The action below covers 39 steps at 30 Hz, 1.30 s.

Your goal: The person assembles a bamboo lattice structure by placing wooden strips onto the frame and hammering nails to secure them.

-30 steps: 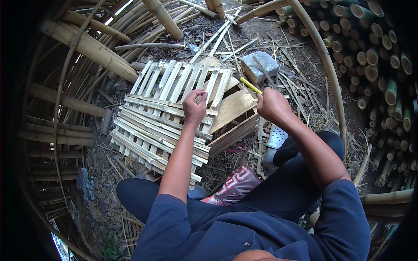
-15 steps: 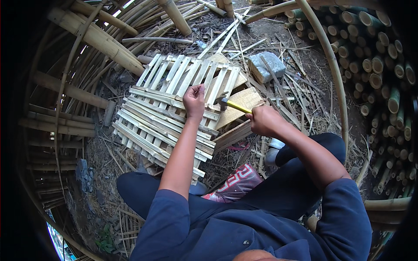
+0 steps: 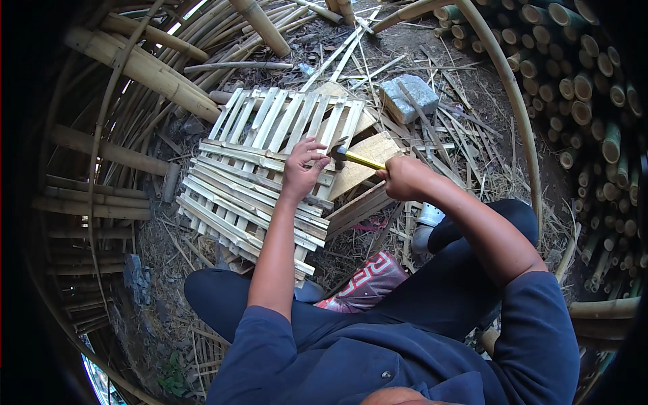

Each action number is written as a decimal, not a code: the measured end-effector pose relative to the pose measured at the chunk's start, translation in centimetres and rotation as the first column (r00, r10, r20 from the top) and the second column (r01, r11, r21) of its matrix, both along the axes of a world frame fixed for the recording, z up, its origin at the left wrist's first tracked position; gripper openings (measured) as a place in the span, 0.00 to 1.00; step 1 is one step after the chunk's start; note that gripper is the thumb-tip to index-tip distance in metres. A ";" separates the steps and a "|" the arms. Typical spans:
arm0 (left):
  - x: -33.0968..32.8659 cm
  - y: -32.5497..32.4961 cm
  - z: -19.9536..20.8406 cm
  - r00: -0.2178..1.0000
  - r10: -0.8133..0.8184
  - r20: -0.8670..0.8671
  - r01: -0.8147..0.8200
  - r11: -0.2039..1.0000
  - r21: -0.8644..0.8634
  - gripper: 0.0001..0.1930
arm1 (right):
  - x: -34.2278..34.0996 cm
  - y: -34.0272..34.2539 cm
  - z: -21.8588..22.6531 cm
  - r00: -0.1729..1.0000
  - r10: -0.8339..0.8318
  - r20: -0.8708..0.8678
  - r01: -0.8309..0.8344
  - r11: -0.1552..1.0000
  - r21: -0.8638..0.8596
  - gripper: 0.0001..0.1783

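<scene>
My right hand (image 3: 403, 177) grips the yellow handle of a hammer (image 3: 351, 157), whose metal head is down near the slats, close to my left fingertips. My left hand (image 3: 302, 169) rests on a panel of split bamboo slats (image 3: 243, 182), fingers pinched together at the slat's edge as if holding something small; I cannot see what. The panel lies on the ground in front of my knees, over a flat wooden board (image 3: 368, 162).
A grey stone block (image 3: 409, 97) lies beyond the panel. Thick bamboo poles (image 3: 142, 67) are piled at the left and top, cut bamboo ends (image 3: 594, 88) are stacked at the right. A curved bamboo strip (image 3: 516, 108) arcs past. Bamboo scraps litter the dirt.
The hammer has come down from a raised position at the right onto the slats beside my left hand. My left hand has stayed on the panel.
</scene>
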<state>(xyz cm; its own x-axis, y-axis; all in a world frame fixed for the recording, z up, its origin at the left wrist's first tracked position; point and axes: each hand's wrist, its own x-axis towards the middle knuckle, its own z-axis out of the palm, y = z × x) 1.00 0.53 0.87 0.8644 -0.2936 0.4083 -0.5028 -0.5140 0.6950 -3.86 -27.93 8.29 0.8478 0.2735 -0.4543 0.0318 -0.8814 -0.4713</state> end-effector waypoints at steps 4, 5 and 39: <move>-0.3 -0.2 0.0 1.000 0.013 0.008 -0.013 1.000 0.021 0.06 | 0.1 0.0 0.3 1.000 -0.002 -0.017 0.002 1.000 0.007 0.22; -0.3 -0.3 0.0 1.000 0.010 0.015 -0.010 0.999 0.037 0.06 | 0.1 -0.1 0.3 1.000 -0.001 -0.019 0.001 1.000 0.007 0.22; 0.3 -0.4 -1.2 0.991 0.014 -0.130 -0.005 0.998 0.063 0.08 | -0.9 0.3 1.2 0.977 -0.142 0.157 0.115 0.979 0.171 0.25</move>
